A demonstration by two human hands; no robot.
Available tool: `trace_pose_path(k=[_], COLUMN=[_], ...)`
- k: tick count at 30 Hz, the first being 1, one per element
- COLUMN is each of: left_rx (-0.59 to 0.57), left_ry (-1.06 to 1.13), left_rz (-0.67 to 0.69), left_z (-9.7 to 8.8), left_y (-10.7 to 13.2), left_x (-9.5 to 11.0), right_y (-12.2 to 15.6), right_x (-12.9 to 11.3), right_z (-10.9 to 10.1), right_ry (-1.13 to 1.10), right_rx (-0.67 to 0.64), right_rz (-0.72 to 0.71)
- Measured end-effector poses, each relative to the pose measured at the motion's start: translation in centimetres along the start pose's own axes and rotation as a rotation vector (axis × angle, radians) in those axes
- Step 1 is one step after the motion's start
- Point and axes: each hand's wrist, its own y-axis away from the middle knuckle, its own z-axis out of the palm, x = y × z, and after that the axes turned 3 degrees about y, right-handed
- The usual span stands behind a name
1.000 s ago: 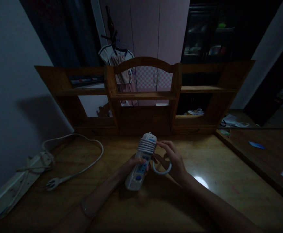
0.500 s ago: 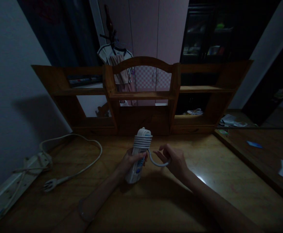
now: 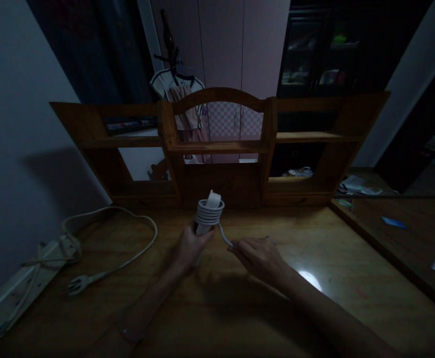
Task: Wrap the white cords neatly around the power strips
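Observation:
My left hand [image 3: 190, 245] is wrapped round the lower part of a white power strip [image 3: 210, 213], held upright over the wooden desk [image 3: 314, 248]. Its own white cord is wound in several tight loops round the strip's upper half. My right hand [image 3: 259, 256] lies palm down just right of it, fingers closed on the loose end of that cord [image 3: 224, 235], which runs from the coils to the fingertips. The room is dim.
A second white power strip [image 3: 19, 283] lies at the desk's left edge against the wall, its cable and plug [image 3: 76, 285] looping across the desk. A wooden shelf unit [image 3: 219, 149] stands along the back. Papers lie on a side surface [image 3: 407, 233] at right.
My left hand has turned the strip from lying slanted to standing on end. My right hand has dropped toward the desk, pulling the cord loop out straighter.

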Motion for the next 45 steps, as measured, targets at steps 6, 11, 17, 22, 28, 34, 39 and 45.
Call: trace_pose_path(k=[6, 11, 17, 22, 28, 34, 39, 45], left_rx=[0.051, 0.095, 0.056, -0.151, -0.352, -0.563, -0.627, -0.460], left_ry=[-0.252, -0.391, -0.756, -0.927, -1.044, -0.963, -0.756, -0.645], left_rz=[0.138, 0.060, 0.202, 0.385, 0.585, 0.962, 1.291, 1.411], left_z=[0.6, 0.6, 0.5, 1.0, 1.3, 2.2, 2.7, 1.5], left_y=[0.4, 0.0, 0.8, 1.9, 2.5, 3.5, 5.2, 5.4], left_x=[-0.1, -0.9, 0.0, 0.1, -0.5, 1.3, 2.5, 2.2], right_y=[0.1, -0.1, 0.5, 0.9, 0.0, -0.5, -0.2, -0.2], right_x=[0.7, -0.2, -0.2, -0.7, -0.2, 0.8, 1.3, 1.2], right_z=[-0.7, -0.1, 0.6, 1.0, -0.7, -2.5, -3.3, -2.3], right_ry=[0.105, 0.120, 0.118, 0.119, 0.099, 0.101, 0.020, -0.234], right_rx=[0.057, -0.036, -0.095, -0.141, -0.112, -0.033, 0.047, -0.008], right_rz=[-0.040, -0.119, -0.133, -0.208, -0.172, -0.170, -0.020, 0.184])
